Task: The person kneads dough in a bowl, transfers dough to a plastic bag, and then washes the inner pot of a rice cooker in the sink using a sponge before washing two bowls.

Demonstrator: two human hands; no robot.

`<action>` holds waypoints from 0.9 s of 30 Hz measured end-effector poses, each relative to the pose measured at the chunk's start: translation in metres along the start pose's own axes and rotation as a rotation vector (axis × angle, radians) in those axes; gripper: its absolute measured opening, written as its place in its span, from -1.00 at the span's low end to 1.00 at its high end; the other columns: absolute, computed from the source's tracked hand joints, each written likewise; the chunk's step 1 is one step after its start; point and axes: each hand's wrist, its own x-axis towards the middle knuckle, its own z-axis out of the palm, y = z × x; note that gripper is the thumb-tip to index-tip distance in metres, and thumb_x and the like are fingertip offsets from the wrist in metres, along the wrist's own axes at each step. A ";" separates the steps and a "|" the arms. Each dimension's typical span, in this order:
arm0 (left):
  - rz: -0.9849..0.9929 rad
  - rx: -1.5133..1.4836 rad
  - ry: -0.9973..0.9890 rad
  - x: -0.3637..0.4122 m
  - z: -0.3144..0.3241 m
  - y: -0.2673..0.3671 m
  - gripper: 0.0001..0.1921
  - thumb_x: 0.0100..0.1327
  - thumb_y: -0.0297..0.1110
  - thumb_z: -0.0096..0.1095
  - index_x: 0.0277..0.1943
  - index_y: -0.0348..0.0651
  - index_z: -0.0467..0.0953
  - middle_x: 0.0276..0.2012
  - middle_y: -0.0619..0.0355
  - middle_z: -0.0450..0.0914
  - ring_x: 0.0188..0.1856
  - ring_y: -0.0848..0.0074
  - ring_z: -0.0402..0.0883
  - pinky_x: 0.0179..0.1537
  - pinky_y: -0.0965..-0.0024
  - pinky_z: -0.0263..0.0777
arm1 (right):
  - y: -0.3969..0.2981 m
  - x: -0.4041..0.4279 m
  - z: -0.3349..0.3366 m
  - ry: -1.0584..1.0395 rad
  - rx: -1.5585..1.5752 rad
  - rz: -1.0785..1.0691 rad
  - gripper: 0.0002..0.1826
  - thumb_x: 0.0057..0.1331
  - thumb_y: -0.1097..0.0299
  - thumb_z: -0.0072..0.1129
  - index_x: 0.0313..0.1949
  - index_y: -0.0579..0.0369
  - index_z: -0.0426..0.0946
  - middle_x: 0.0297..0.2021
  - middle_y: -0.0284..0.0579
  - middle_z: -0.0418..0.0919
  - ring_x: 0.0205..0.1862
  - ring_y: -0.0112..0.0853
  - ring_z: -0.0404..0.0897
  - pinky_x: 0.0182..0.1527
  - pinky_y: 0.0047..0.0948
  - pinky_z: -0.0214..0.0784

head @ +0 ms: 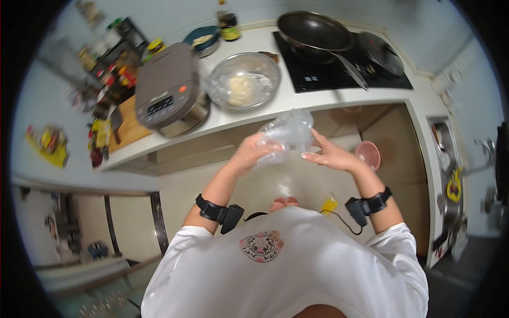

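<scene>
In my left hand (pixel 252 153) is a crumpled sheet or bag of clear thin plastic (pixel 292 127), held up in front of the counter edge. My right hand (pixel 332 153) is at the plastic's right side, thumb and forefinger spread apart. Whether these fingers pinch the film is blurred. Beyond the plastic, on the white counter (pixel 254 117), stands a metal mixing bowl (pixel 264 65). A pale lump of dough (pixel 240 89) lies in it, with white flour-like powder beside the lump.
Left of the bowl is a brown rice cooker (pixel 169 75), near a wooden cutting board (pixel 129 129). A frying pan (pixel 314 31) stands on the black cooktop (pixel 318 81), its handle toward me. A glass lid (pixel 381 53) lies beside it. Below is a pink basin (pixel 368 155).
</scene>
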 end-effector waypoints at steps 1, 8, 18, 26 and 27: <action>-0.021 -0.028 -0.030 -0.008 0.007 0.000 -0.69 0.09 -0.35 0.17 -0.11 -0.28 0.39 -0.28 0.19 0.50 -0.27 0.66 0.45 -0.20 0.57 0.31 | 0.012 0.019 0.016 0.121 0.004 -0.158 -0.27 0.05 0.12 0.17 0.14 0.20 0.12 -0.14 -0.07 0.43 -0.18 -0.43 0.42 -0.17 -0.52 0.28; -0.082 0.104 0.164 -0.063 0.023 -0.002 -0.60 0.03 -0.35 0.25 -0.06 -0.18 0.32 -0.28 0.26 0.44 -0.25 0.66 0.38 -0.21 0.52 0.31 | 0.037 0.083 0.021 0.113 -0.164 -0.342 -0.57 0.10 0.28 0.08 -0.10 0.29 0.29 -0.23 -0.03 0.46 -0.13 -0.30 0.45 -0.04 -0.42 0.26; -0.077 0.867 0.939 -0.156 -0.126 -0.075 -0.72 0.00 -0.40 0.13 -0.17 -0.22 0.45 -0.47 0.09 0.54 -0.39 0.46 0.53 -0.35 0.45 0.40 | -0.044 0.101 0.045 -0.448 0.968 0.095 -0.81 0.18 0.26 0.01 -0.32 0.11 0.36 -0.57 -0.28 0.42 -0.59 -0.51 0.40 -0.54 -0.49 0.32; -0.063 -0.212 1.040 -0.220 -0.223 -0.039 -0.75 0.17 -0.32 -0.07 -0.09 -0.11 0.37 -0.19 0.19 0.46 -0.14 0.51 0.46 -0.23 0.36 0.43 | -0.126 0.174 0.129 -0.163 -0.238 -0.509 -0.64 0.16 0.10 0.05 -0.20 0.12 0.42 -0.47 -0.25 0.42 -0.39 -0.47 0.42 -0.32 -0.51 0.27; -0.061 -0.211 1.052 -0.228 -0.235 -0.042 -0.76 0.17 -0.33 -0.06 -0.09 -0.09 0.37 -0.16 0.20 0.44 -0.11 0.49 0.44 -0.22 0.33 0.43 | -0.140 0.182 0.142 -0.037 -0.475 -0.711 -0.59 0.14 0.08 0.05 -0.15 0.14 0.43 -0.44 -0.18 0.44 -0.37 -0.40 0.45 -0.28 -0.47 0.28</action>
